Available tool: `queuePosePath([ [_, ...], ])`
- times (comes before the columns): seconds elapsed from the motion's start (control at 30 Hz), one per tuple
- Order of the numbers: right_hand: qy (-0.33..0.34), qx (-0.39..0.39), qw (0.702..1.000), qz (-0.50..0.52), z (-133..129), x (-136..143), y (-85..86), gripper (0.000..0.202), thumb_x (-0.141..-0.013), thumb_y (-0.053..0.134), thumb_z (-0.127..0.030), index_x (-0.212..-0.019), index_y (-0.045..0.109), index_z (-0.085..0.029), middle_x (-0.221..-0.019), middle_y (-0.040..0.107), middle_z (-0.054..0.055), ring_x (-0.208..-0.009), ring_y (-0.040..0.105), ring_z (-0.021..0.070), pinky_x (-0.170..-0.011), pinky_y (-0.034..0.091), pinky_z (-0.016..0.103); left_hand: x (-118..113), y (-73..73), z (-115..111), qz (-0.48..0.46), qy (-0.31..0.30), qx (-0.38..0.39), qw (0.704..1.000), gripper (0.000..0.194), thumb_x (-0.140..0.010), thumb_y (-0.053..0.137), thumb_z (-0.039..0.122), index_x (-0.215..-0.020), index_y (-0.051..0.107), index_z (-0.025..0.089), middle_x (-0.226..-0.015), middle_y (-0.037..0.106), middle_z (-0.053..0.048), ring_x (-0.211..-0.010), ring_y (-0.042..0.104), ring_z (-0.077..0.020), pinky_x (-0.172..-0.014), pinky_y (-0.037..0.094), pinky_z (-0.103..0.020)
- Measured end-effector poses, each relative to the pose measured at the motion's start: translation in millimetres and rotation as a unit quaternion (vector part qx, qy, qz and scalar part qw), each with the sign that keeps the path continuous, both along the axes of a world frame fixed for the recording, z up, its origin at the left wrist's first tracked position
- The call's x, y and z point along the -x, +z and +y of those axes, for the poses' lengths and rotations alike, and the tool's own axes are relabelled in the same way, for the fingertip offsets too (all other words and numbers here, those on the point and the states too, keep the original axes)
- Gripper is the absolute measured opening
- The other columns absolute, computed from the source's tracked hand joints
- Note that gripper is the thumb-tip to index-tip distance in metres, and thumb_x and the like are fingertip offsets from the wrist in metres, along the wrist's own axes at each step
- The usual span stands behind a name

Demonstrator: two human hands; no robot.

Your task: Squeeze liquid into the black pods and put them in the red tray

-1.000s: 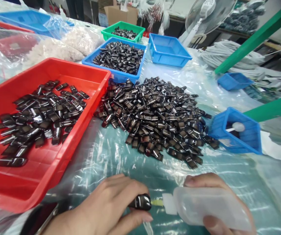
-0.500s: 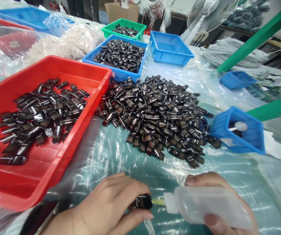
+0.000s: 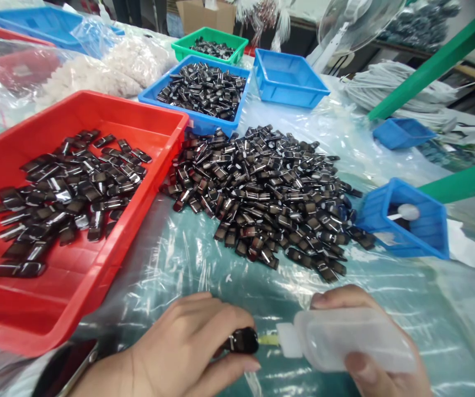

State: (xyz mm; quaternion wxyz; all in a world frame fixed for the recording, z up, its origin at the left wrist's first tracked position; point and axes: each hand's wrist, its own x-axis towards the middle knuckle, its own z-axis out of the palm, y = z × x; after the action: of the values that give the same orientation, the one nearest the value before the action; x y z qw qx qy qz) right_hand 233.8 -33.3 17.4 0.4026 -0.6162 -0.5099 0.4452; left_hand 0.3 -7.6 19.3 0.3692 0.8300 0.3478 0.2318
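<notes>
Between thumb and fingers, my left hand (image 3: 191, 344) pinches a small glossy black plastic part (image 3: 242, 340). My right hand (image 3: 369, 353) is wrapped round a translucent squeeze bottle (image 3: 353, 336) lying on its side in the grip. The bottle's yellowish nozzle (image 3: 268, 339) points left and its tip meets the end of the black part. Just beyond both hands spreads a large heap of similar black parts (image 3: 270, 193) on the plastic-covered table (image 3: 171, 275). What comes out of the nozzle, if anything, cannot be made out.
At left stands a red tray (image 3: 129, 242) with more black parts. Behind the heap are a filled blue bin (image 3: 196, 125), a green bin (image 3: 210, 33) and another blue bin (image 3: 291, 94). A small blue box (image 3: 419, 237) holding a white spoon sits right, near green posts (image 3: 436, 60).
The squeeze bottle and my right hand have shifted very slightly up and left. My left hand keeps the black part in nearly the same place, and the nozzle still meets it.
</notes>
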Motion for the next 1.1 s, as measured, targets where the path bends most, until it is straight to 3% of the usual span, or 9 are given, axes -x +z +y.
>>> queuePosePath([
  [0.3, 0.03, -0.024, 0.999, 0.005, 5.5, -3.4, -3.5, 0.039, -0.068, 0.064, -0.07, -0.089, 0.063, -0.037, -0.063, 0.065, -0.001, -0.047, 0.056, 0.0172, -0.04, 0.043, 0.026, 1.6, -2.0, -5.0, 0.04, 0.015, 0.021, 0.999, 0.021, -0.1, 0.04, 0.036, -0.098, 0.055, 0.021, -0.081, 0.069, 0.002, -0.067, 0.067, -0.0163, -0.064, 0.054, -0.027],
  [0.43, 0.095, -0.071, 0.993, -0.017, 7.6, -11.6, -5.9, 0.033, -0.074, 0.064, -0.062, -0.098, 0.061, -0.039, -0.071, 0.067, -0.001, -0.049, 0.06, 0.0169, -0.04, 0.046, 0.025, 3.5, -0.7, -4.4, 0.035, 0.023, -0.013, 0.999, 0.025, -0.102, 0.036, 0.038, -0.111, 0.052, 0.021, -0.095, 0.069, -0.001, -0.082, 0.067, -0.0167, -0.079, 0.055, -0.026],
  [0.67, 0.036, -0.049, 0.998, 0.024, 4.1, -14.5, -11.4, 0.036, -0.071, 0.068, -0.059, -0.097, 0.063, -0.036, -0.077, 0.065, 0.001, -0.052, 0.059, 0.0173, -0.041, 0.048, 0.025, 8.8, -3.6, -3.9, 0.04, 0.039, -0.001, 0.998, 0.031, -0.101, 0.038, 0.024, -0.131, 0.047, 0.02, -0.113, 0.059, -0.005, -0.102, 0.061, -0.0154, -0.091, 0.049, -0.02],
  [0.83, 0.048, -0.036, 0.996, 0.063, 5.0, -15.0, -13.5, 0.032, -0.073, 0.067, -0.056, -0.099, 0.063, -0.037, -0.078, 0.064, 0.002, -0.052, 0.056, 0.0185, -0.04, 0.047, 0.027, 6.6, -8.7, -5.6, -0.006, 0.062, -0.005, 0.998, 0.031, -0.101, 0.041, 0.029, -0.13, 0.048, 0.022, -0.111, 0.057, -0.003, -0.1, 0.059, -0.0125, -0.092, 0.046, -0.016],
  [1.1, 0.048, -0.035, 0.997, 0.047, 4.4, -17.7, -14.5, 0.032, -0.076, 0.064, -0.058, -0.099, 0.062, -0.036, -0.078, 0.063, 0.0, -0.054, 0.057, 0.0165, -0.043, 0.046, 0.023, 8.5, -4.7, -7.2, 0.005, 0.053, -0.006, 0.999, 0.028, -0.099, 0.046, 0.027, -0.127, 0.049, 0.023, -0.109, 0.058, -0.001, -0.099, 0.059, -0.0119, -0.091, 0.048, -0.017],
])
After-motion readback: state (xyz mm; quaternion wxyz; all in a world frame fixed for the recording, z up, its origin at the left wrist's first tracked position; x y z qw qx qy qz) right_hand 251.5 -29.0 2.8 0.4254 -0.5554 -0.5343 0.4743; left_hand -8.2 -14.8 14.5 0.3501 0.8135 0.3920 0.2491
